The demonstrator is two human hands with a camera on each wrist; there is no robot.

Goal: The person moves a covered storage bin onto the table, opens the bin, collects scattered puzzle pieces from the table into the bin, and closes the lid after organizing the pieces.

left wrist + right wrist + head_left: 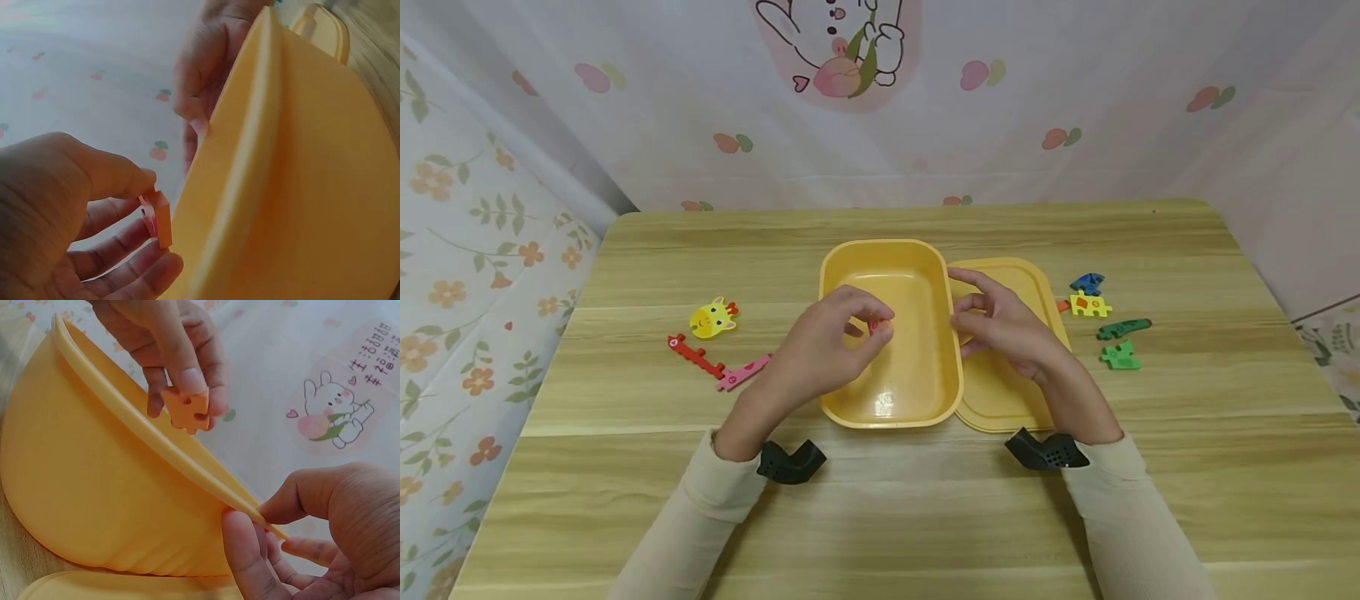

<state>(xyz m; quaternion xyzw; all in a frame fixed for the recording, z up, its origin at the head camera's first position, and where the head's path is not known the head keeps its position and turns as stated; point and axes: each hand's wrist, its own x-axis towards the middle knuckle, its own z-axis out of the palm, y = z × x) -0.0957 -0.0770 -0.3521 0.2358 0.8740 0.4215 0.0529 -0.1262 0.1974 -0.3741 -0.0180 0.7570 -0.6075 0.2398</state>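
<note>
A yellow plastic box [917, 358] stands on the table, its floor bare where it shows. Over its left half, my left hand [827, 346] pinches a small orange puzzle piece [187, 415] between thumb and fingers. The right wrist view shows the notched edges of this piece, and a reddish mark is partly visible on it in the head view. My right hand [1007, 325] holds the box's right rim [187, 465], thumb on one side and fingers on the other. The yellow lid [1022, 279] lies flat at the box's right, partly beneath my right hand.
Left of the box lie a giraffe-head piece [705, 321], a red piece [696, 354] and a pink piece [742, 372]. Beyond the lid are blue [1087, 283], yellow [1088, 305], dark green [1123, 328] and bright green [1122, 357] pieces. A printed curtain [887, 158] hangs behind the table.
</note>
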